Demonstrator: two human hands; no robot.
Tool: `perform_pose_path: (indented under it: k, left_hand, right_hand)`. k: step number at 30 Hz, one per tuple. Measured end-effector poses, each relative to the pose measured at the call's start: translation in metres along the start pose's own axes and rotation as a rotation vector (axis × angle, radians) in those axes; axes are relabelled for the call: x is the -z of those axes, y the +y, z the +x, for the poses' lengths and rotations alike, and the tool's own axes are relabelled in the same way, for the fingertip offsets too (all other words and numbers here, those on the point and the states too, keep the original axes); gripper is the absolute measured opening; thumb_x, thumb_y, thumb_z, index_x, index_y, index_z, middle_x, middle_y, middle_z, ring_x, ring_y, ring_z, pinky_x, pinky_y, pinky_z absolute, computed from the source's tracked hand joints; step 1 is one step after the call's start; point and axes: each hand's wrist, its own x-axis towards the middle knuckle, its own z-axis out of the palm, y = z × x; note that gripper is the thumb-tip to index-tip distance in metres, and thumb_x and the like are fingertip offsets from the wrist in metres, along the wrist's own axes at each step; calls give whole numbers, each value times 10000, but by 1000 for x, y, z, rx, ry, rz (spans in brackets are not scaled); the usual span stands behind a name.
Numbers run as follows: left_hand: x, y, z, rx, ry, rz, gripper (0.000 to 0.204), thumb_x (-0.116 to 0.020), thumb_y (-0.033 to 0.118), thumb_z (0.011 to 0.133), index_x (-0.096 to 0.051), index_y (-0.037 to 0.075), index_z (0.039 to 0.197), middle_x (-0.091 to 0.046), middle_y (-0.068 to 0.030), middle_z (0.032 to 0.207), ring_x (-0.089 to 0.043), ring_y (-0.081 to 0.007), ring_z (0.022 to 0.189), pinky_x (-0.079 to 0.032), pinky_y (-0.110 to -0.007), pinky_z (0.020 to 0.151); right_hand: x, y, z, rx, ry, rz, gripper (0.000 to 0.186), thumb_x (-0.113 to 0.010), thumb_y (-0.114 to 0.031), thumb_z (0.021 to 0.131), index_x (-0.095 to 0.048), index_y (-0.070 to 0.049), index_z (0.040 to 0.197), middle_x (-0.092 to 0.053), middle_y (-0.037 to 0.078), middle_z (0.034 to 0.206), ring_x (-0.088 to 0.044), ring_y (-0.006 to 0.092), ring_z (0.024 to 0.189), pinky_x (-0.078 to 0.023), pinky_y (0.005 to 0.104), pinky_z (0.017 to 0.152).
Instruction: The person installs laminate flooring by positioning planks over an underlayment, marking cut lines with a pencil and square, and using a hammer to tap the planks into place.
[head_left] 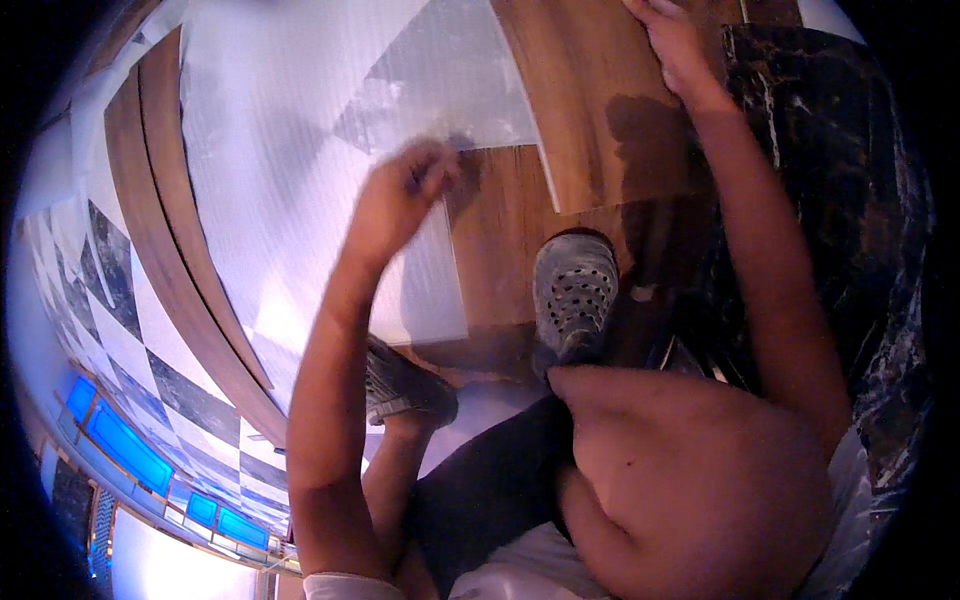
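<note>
My right hand (pixel 675 45) grips the far right edge of a brown wood-grain floor plank (pixel 590 100). The plank is tilted over other wood-grain planks (pixel 500 260), and its pale cut edge faces left. Some of my right fingertips go out of sight at the top of the picture. My left hand (pixel 405 195) hovers left of the plank, over a thin whitish translucent sheet (pixel 270 130). Motion smears its bent fingers, so whether they hold anything is unclear.
Dark marbled stone (pixel 830 200) runs along the right. Long wood-grain planks (pixel 165 190) lie side by side on the left, beyond them a black-and-white checkered floor (pixel 165 385). My feet wear dark clogs (pixel 577 280), one standing on the laid planks.
</note>
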Motion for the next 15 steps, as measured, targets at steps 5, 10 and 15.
perform_pose_path:
  k: [5, 10, 15]
  left_hand:
    - [26, 24, 76, -167, 135, -81, 608, -743, 408, 905, -603, -89, 1227, -725, -197, 1048, -702, -258, 977, -534, -354, 868]
    - [48, 24, 119, -142, 71, -182, 423, -763, 309, 892, -625, -35, 1094, -716, -129, 930, -683, -202, 836, -532, -332, 781]
    - [58, 15, 137, -158, 107, -214, 346, -772, 259, 899, -622, 18, 1097, -703, -52, 935, -641, -152, 829, -516, -310, 764]
  right_hand:
    - [-52, -8, 11, 18, -72, 185, 408, -643, -332, 1004, -665, 52, 1144, -677, 90, 1109, -633, 238, 986, -511, 401, 880]
    - [-84, -7, 34, 173, 133, 55, 419, -649, -349, 989, -682, 61, 1071, -698, 90, 994, -642, 236, 926, -509, 387, 853]
    - [-93, -3, 44, 220, 191, -23, 405, -648, -337, 986, -682, 63, 1042, -699, 79, 936, -638, 229, 884, -503, 392, 821]
